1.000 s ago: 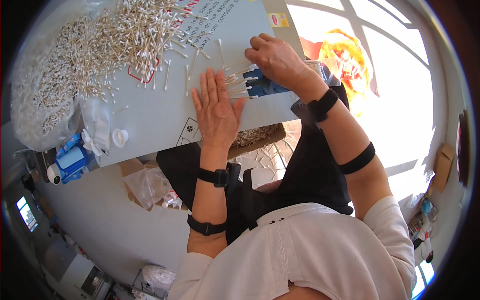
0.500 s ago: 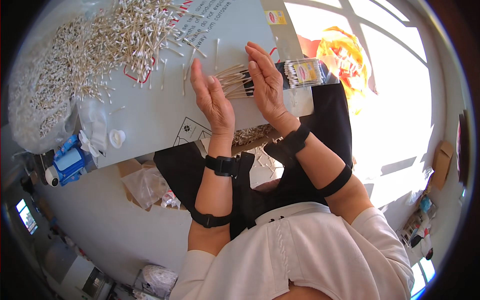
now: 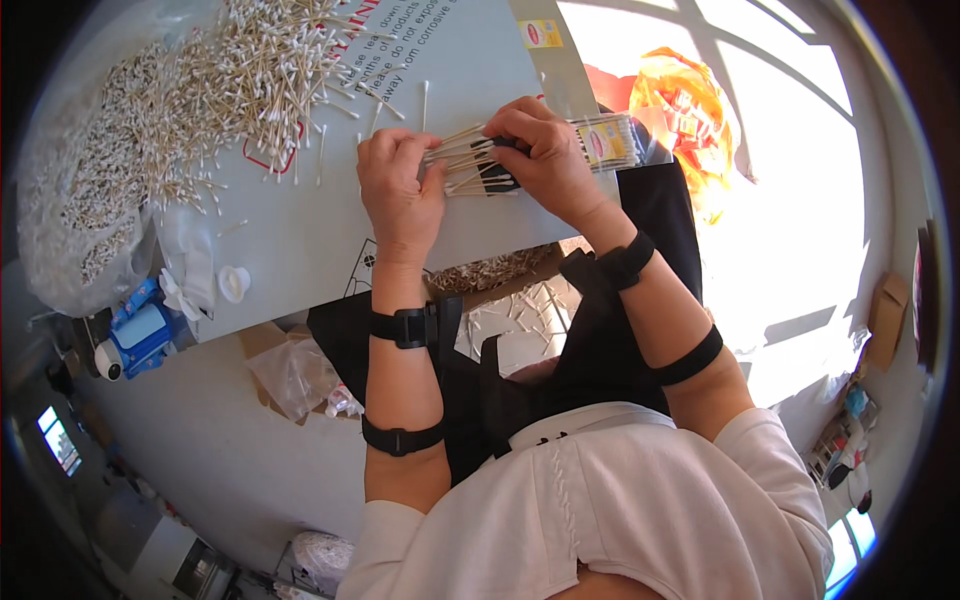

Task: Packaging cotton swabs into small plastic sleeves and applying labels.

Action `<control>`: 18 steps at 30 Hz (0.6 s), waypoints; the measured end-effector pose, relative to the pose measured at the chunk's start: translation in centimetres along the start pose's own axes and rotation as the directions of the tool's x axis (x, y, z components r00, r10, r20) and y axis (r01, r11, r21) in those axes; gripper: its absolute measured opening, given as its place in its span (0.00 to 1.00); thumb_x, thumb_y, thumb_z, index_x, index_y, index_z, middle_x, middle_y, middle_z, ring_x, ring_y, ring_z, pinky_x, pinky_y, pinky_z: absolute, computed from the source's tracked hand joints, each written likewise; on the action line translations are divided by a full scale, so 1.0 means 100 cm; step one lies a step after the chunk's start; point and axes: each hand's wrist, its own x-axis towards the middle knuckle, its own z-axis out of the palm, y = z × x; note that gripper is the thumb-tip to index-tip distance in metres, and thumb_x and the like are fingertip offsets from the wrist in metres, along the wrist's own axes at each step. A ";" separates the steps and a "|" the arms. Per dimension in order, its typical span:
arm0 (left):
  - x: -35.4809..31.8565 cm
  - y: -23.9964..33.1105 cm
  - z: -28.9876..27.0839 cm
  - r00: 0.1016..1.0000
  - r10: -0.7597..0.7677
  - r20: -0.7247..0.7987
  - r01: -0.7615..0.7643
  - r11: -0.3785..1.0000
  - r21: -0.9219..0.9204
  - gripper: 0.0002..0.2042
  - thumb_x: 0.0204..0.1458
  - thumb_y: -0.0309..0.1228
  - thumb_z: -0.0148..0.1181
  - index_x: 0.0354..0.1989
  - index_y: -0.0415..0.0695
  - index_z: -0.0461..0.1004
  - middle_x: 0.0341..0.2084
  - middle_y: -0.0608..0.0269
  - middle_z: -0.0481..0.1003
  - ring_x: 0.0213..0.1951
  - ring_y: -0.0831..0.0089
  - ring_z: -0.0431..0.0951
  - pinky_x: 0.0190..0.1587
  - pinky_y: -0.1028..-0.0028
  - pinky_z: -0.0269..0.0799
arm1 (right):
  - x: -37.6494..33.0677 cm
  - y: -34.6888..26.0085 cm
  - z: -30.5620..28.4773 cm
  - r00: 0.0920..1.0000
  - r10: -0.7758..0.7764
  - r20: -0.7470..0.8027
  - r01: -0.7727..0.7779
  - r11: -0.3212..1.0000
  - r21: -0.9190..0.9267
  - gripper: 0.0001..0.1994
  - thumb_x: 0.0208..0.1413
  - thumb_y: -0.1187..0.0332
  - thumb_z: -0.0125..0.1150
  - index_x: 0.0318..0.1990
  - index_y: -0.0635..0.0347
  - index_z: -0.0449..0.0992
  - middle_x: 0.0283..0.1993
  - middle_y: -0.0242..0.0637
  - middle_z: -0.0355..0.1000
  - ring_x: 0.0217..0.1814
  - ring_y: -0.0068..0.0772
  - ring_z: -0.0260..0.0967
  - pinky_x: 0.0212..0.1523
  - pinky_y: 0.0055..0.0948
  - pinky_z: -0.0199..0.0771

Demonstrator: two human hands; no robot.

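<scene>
A loose bunch of cotton swabs (image 3: pixel 463 163) lies roughly sideways on the grey printed board (image 3: pixel 470 75), partly over a dark strip (image 3: pixel 497 180). At the bunch's left end, the fingers and thumb of my left hand (image 3: pixel 400 195) curl round the swab tips. My right hand (image 3: pixel 550 165) pinches at the right part of the bunch, thumb below and fingers above; its fingers hide the swab ends there. Just beyond the right hand sits a clear pack of cotton swabs (image 3: pixel 627 142) with a yellow label, its left end covered by that hand.
A big heap of loose cotton swabs (image 3: pixel 265 85) spills from a clear bag at left. Near the board's left edge are a white cap (image 3: pixel 234 284) and a blue-and-white device (image 3: pixel 140 330). An orange bag (image 3: pixel 690 110) lies at right. Below the board is a swab-filled box (image 3: pixel 490 272).
Both hands were flat with fingers extended beside the swabs; now their fingers are curled onto the bunch. The left hand has moved slightly left and down, the right fingertips lower.
</scene>
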 end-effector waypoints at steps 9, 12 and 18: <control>0.015 0.000 0.008 0.960 0.149 0.239 -0.200 0.959 0.203 0.08 0.39 0.21 0.66 0.27 0.46 0.74 0.33 0.66 0.69 0.42 0.61 0.69 0.46 0.63 0.64 | 0.000 0.000 -0.001 0.998 -0.060 -0.012 0.060 0.998 -0.026 0.10 0.41 0.83 0.60 0.34 0.64 0.75 0.38 0.41 0.71 0.39 0.47 0.73 0.40 0.36 0.74; 0.017 -0.002 0.008 0.961 0.169 0.219 -0.209 0.962 0.177 0.09 0.40 0.20 0.66 0.28 0.46 0.73 0.33 0.66 0.69 0.42 0.60 0.68 0.46 0.62 0.64 | -0.003 -0.001 -0.003 0.998 -0.008 -0.056 0.010 0.999 0.038 0.09 0.41 0.83 0.60 0.33 0.65 0.74 0.37 0.41 0.71 0.37 0.44 0.73 0.39 0.34 0.74; 0.036 -0.005 0.006 0.976 0.141 0.163 -0.178 0.954 0.243 0.07 0.44 0.22 0.64 0.29 0.45 0.73 0.34 0.64 0.69 0.43 0.60 0.68 0.48 0.62 0.63 | -0.008 -0.002 -0.001 0.994 -0.023 -0.102 0.030 0.998 0.062 0.08 0.41 0.83 0.60 0.32 0.65 0.74 0.36 0.41 0.70 0.34 0.43 0.72 0.36 0.34 0.73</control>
